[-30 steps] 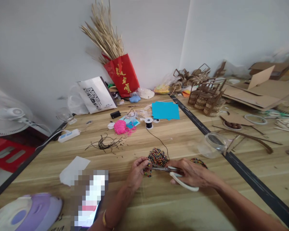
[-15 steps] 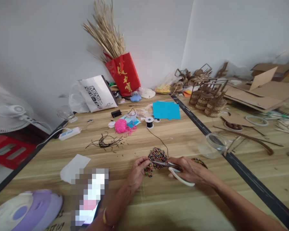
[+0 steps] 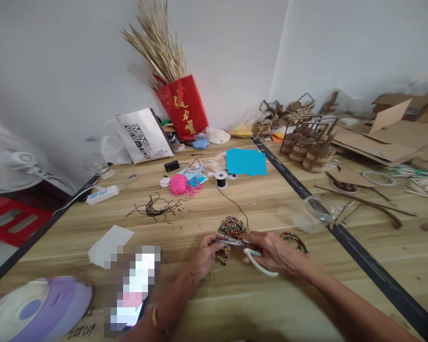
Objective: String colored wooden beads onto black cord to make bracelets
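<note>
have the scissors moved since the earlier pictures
Yes: judged against the spool of black thread, the scissors have shifted left, toward the left hand.

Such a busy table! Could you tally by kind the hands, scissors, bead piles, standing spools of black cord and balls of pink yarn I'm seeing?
Hands: 2 (left hand, right hand)
Scissors: 1
Bead pile: 1
Standing cord spool: 1
Pink yarn ball: 1
Total: 6
</note>
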{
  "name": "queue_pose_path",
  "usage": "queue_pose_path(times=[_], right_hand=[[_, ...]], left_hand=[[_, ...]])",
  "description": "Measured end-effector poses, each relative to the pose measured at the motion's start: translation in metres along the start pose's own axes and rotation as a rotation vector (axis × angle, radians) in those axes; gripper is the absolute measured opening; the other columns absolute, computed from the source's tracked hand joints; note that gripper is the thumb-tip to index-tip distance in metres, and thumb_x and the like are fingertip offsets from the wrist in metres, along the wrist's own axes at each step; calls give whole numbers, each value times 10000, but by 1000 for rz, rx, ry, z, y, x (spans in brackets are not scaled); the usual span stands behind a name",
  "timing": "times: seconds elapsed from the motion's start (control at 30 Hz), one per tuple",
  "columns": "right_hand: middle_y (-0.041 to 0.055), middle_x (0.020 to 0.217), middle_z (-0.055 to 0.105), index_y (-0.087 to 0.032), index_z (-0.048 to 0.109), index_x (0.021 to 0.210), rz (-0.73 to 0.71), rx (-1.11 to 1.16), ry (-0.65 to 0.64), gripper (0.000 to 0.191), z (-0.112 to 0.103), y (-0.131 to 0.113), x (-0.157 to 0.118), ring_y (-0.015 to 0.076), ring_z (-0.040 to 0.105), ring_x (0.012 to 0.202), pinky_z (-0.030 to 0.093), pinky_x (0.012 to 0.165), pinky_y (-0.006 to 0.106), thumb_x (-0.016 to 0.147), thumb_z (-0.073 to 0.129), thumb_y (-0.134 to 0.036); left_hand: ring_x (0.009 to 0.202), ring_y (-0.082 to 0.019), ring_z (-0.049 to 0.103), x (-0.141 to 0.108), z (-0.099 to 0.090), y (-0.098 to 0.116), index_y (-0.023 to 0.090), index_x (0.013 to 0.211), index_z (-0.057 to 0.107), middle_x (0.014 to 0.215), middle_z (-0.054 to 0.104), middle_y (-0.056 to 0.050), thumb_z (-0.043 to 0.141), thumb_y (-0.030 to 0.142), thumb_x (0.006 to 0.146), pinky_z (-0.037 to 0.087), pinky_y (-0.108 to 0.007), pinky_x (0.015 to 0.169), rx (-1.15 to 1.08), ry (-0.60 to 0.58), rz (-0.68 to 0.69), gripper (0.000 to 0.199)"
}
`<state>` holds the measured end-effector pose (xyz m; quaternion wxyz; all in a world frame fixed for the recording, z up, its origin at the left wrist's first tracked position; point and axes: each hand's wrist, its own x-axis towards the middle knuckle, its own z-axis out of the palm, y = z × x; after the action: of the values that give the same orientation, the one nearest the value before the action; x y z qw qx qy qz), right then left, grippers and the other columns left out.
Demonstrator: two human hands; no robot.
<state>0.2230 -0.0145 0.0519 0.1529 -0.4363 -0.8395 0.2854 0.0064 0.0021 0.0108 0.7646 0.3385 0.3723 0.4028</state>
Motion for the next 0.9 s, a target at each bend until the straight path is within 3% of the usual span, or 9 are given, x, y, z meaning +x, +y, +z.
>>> queue_pose_path(times=[0.4,0.9], right_hand=[[19,714,613,-150,636,982,-32,21,-37,304,5,7,1,96,453,551,318,552,200,836,575,-410],[32,751,631,-145,629,1003,-25,74,-68,292,-3,-8,-2,104,484,585,342,566,197,872,534,-387]], left_hand=[[506,-89,555,0,-4,0,109,720,652,600,642,-29,800,313,568,418,-187,491,46,-50,-1,294],[463,-83,535,-2,-4,4,108,693,621,561,623,-24,789,295,565,406,-186,450,62,-71,0,282]])
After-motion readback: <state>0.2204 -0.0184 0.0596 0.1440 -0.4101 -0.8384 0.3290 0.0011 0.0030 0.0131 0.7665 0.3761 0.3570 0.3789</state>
